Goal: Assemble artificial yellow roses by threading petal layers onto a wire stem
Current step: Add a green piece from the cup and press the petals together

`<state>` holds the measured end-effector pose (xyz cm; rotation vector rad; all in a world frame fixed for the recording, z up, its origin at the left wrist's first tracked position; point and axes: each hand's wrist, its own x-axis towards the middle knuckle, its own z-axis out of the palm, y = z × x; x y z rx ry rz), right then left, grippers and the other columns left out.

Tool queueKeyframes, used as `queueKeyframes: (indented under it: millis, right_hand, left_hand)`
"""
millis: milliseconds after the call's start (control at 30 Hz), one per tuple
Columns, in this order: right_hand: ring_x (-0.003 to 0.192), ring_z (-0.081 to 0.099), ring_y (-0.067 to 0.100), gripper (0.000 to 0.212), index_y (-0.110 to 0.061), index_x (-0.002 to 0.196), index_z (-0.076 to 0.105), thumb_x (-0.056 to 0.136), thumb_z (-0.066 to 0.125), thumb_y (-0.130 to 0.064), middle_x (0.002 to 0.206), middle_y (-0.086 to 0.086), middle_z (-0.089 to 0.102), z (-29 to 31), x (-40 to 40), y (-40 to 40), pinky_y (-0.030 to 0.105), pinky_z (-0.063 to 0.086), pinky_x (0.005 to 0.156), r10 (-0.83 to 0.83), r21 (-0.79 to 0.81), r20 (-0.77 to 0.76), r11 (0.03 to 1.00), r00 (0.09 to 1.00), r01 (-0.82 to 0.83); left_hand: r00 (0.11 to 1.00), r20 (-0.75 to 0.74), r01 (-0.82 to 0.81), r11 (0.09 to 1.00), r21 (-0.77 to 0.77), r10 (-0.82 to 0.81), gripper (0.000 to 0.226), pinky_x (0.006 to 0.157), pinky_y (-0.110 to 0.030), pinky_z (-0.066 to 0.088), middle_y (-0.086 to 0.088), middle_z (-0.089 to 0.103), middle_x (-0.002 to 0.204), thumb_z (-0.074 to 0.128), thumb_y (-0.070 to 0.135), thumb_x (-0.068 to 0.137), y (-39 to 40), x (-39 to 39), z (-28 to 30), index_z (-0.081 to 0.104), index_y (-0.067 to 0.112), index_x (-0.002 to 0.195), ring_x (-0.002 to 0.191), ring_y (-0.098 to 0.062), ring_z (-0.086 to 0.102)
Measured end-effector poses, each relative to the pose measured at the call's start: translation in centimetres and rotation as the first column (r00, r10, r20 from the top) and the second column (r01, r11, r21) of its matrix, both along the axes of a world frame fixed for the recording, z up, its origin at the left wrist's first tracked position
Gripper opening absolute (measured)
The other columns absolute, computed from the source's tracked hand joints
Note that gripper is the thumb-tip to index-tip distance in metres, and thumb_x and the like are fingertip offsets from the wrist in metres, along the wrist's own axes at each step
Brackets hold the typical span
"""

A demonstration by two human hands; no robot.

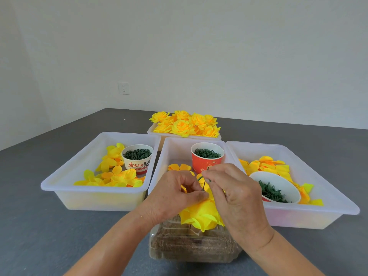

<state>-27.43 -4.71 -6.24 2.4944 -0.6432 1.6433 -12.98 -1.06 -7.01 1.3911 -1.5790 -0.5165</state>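
1. Nearest, a clear plastic box (pixel 194 248) with brownish content on the grey table (pixel 59 226) – better not to lean the forearms on it while threading.
2. Just above it, the half-built yellow rose (pixel 201 217), petals hanging downward, stem side up toward the camera. Held between both hands, over the near edge of the middle tray (pixel 171 148).
3. Left hand (pixel 179 191): fingers curled, thumb and fingertips pinching the petal layers close to the thin green wire stem (pixel 204 183). Good to keep this pinch tight at the centre hole, so that the layers do not turn or slide.
4. Right hand (pixel 229 188): fingertips pinching the upper part of the wire, perhaps together with a small green piece – too small to tell. Should pull or push straight along the wire, not sideways, otherwise risk of tearing the hole in the fabric.
5. Behind the hands, a red cup (pixel 207 163) of green rings; left tray (pixel 59 182) with loose petals (pixel 113 176) and a white cup (pixel 137 160) of green hooks; right tray (pixel 318 214) with more petals and a bowl (pixel 278 186) of green parts. Best to take the next piece from the nearest cup, with the left-hand pinch kept on.
6. Farthest, a tray of finished roses (pixel 185 124) – probably the place for this one when complete.
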Motion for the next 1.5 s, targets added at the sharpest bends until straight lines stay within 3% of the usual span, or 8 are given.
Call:
queueKeyframes:
  millis: [233, 400, 633, 767, 900, 1033, 1133, 1500]
  right_hand:
    - [0.070, 0.067, 0.025, 0.014, 0.001, 0.084, 0.074, 0.073, 0.067, 0.000, 0.081, 0.012, 0.069, -1.6, -0.3, 0.1, 0.032, 0.057, 0.062, -0.032, -0.062, -0.035, 0.998, 0.999, 0.030]
    - [0.069, 0.065, 0.028, 0.024, -0.001, 0.083, 0.075, 0.086, 0.051, -0.007, 0.081, 0.012, 0.069, -2.2, -0.7, -0.1, 0.033, 0.054, 0.059, -0.074, -0.193, -0.121, 0.980, 0.990, 0.049]
    - [0.070, 0.065, 0.027, 0.018, -0.005, 0.083, 0.075, 0.084, 0.057, -0.008, 0.081, 0.009, 0.069, -1.5, -1.3, -0.3, 0.033, 0.054, 0.060, -0.004, -0.138, -0.237, 0.990, 0.971, -0.030]
    - [0.076, 0.063, 0.029, 0.016, -0.004, 0.088, 0.074, 0.079, 0.062, -0.001, 0.087, 0.008, 0.068, -1.4, -1.7, -0.4, 0.038, 0.053, 0.064, 0.078, -0.028, -0.255, 0.996, 0.964, -0.088]
    - [0.085, 0.061, 0.018, 0.017, -0.009, 0.085, 0.074, 0.077, 0.059, -0.010, 0.089, -0.002, 0.068, -1.2, -2.0, -0.1, 0.033, 0.052, 0.074, 0.209, 0.195, -0.185, 0.966, 0.960, -0.173]
    - [0.086, 0.062, 0.003, 0.011, -0.019, 0.081, 0.074, 0.080, 0.067, -0.011, 0.083, -0.013, 0.070, -1.1, -1.8, 0.2, 0.014, 0.047, 0.077, 0.227, 0.477, 0.054, 0.850, 0.972, -0.225]
    - [0.083, 0.064, 0.001, 0.014, -0.028, 0.076, 0.073, 0.080, 0.072, -0.015, 0.077, -0.015, 0.071, -0.9, -1.7, 0.2, 0.014, 0.048, 0.072, 0.164, 0.644, 0.155, 0.731, 0.974, -0.226]
    - [0.085, 0.061, 0.006, 0.019, -0.034, 0.067, 0.071, 0.076, 0.076, -0.017, 0.081, -0.010, 0.068, 0.1, -1.5, -0.1, 0.021, 0.045, 0.075, 0.150, 0.739, 0.017, 0.664, 0.989, -0.114]
  left_hand:
    - [0.996, -0.092, 0.022, 1.000, -0.001, -0.022, 0.024, 0.059, -0.022, 0.044, 0.013, 0.057, 0.060, 0.077, 0.010, 0.075, 0.0, 0.2, -0.2, 0.064, 0.021, 0.058, 0.059, -0.003, 0.051]
    - [0.961, -0.263, 0.095, 0.995, 0.027, -0.085, 0.023, 0.054, -0.011, 0.039, 0.016, 0.057, 0.057, 0.075, 0.008, 0.071, 0.6, 0.1, -0.1, 0.065, 0.022, 0.057, 0.054, 0.004, 0.049]
    - [0.943, -0.330, 0.073, 0.993, 0.089, -0.039, 0.024, 0.076, -0.028, 0.052, -0.007, 0.067, 0.082, 0.073, -0.003, 0.074, 1.1, 0.3, 0.0, 0.069, 0.011, 0.093, 0.079, -0.014, 0.060]
    - [0.945, -0.320, 0.091, 0.993, 0.072, -0.064, 0.028, 0.079, -0.019, 0.050, -0.004, 0.072, 0.091, 0.060, -0.009, 0.082, 1.8, 0.8, 0.5, 0.070, 0.014, 0.095, 0.087, -0.009, 0.065]
    - [0.961, -0.269, 0.075, 0.996, 0.050, -0.059, 0.013, 0.084, -0.026, 0.053, -0.003, 0.073, 0.092, 0.076, 0.025, 0.076, 2.2, 0.6, 0.6, 0.075, 0.018, 0.087, 0.089, -0.012, 0.066]
    - [0.981, -0.192, -0.009, 1.000, 0.025, 0.013, 0.011, 0.089, -0.041, 0.051, 0.002, 0.073, 0.083, 0.076, 0.029, 0.067, 2.0, 0.5, 0.6, 0.075, 0.026, 0.078, 0.082, -0.010, 0.065]
    - [0.993, -0.116, -0.037, 0.999, -0.006, 0.037, 0.015, 0.091, -0.042, 0.049, 0.008, 0.073, 0.081, 0.076, 0.017, 0.075, 2.0, 0.5, 0.5, 0.073, 0.032, 0.076, 0.084, -0.009, 0.066]
    - [0.997, -0.011, -0.078, 0.997, -0.030, 0.078, 0.010, 0.084, -0.035, 0.051, 0.008, 0.070, 0.075, 0.075, 0.011, 0.076, 1.9, 0.1, 1.0, 0.074, 0.020, 0.072, 0.081, -0.008, 0.064]
